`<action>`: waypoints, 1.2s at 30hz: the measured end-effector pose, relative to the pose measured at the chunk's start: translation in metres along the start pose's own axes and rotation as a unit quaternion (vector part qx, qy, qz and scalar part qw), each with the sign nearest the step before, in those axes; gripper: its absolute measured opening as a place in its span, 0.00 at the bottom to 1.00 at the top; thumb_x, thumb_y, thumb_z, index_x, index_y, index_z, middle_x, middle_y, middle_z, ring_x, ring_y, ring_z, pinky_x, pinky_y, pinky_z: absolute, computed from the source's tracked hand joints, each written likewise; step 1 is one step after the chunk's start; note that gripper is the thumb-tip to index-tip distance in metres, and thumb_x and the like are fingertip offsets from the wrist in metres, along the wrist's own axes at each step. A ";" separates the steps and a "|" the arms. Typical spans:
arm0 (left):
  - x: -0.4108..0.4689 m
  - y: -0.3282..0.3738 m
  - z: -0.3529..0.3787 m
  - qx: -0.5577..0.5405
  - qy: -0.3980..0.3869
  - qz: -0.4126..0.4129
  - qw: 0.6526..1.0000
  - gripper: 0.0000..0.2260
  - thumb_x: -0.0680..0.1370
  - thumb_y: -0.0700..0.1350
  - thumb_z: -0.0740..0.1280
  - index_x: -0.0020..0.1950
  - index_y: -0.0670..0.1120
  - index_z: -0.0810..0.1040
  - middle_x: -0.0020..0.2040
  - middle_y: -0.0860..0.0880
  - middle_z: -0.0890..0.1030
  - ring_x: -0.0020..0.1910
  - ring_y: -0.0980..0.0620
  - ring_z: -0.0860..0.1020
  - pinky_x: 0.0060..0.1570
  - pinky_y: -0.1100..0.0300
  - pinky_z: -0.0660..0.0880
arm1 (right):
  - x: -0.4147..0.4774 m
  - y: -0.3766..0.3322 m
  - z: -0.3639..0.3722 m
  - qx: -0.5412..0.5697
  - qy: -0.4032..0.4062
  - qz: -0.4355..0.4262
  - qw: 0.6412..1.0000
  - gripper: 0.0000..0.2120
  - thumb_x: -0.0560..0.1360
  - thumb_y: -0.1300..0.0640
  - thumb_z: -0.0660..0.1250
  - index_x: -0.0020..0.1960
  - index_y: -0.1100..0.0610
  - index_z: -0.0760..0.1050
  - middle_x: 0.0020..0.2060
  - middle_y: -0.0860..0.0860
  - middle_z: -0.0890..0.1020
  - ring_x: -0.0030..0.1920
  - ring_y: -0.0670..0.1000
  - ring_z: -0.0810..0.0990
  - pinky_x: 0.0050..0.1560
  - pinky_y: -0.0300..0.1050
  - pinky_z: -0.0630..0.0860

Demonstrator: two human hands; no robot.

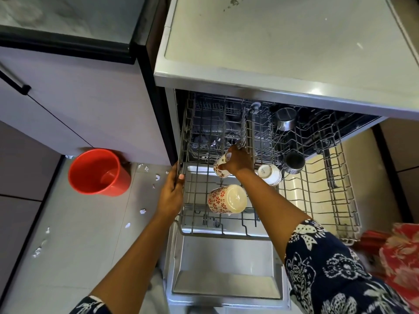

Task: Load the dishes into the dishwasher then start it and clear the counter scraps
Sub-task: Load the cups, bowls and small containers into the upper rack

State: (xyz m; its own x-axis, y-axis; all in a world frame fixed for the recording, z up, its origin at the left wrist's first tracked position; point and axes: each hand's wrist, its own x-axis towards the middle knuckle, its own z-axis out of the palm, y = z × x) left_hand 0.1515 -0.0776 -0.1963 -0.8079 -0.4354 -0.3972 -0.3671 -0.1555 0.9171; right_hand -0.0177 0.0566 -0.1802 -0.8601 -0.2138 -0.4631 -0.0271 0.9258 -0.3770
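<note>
Right hand (238, 160) curled round small mug (219, 169): cream, red-orange flower print, tilted, sits mid-left in pulled-out upper rack (344, 200). Left hand (173, 191) grips rack's left edge. Matching bigger mug (226, 199) lies on side near front. White cup (269, 174) upturned just right of wrist, steel cup (294, 163) beside it.

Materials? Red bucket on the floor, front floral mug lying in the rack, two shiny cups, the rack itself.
Red round bucket: likely plastic, glossy, uniform colour.
White mug with red floral print: looks like glazed ceramic, bright glare on its base.
Two silvery cups: probably stainless steel, mirror-like reflections.
Grey wire rack: seemingly coated metal wire, dull finish.
</note>
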 end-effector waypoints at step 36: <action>0.263 0.430 -0.140 0.012 0.145 0.208 0.967 0.11 0.77 0.40 0.65 0.59 0.47 0.75 0.47 0.50 0.79 0.43 0.52 0.75 0.45 0.57 0.71 | 0.110 -0.365 -0.272 0.251 0.111 -0.205 0.939 0.13 0.73 0.57 0.69 0.57 0.58 0.76 0.50 0.54 0.81 0.49 0.50 0.78 0.48 0.37 0.70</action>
State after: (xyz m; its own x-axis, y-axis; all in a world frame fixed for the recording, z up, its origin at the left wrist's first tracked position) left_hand -0.1544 -0.3835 0.0987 -0.7266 -0.6861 0.0361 -0.0505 0.1058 0.9931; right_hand -0.2407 -0.2196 0.1251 -0.9163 -0.3987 -0.0377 -0.1846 0.5040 -0.8438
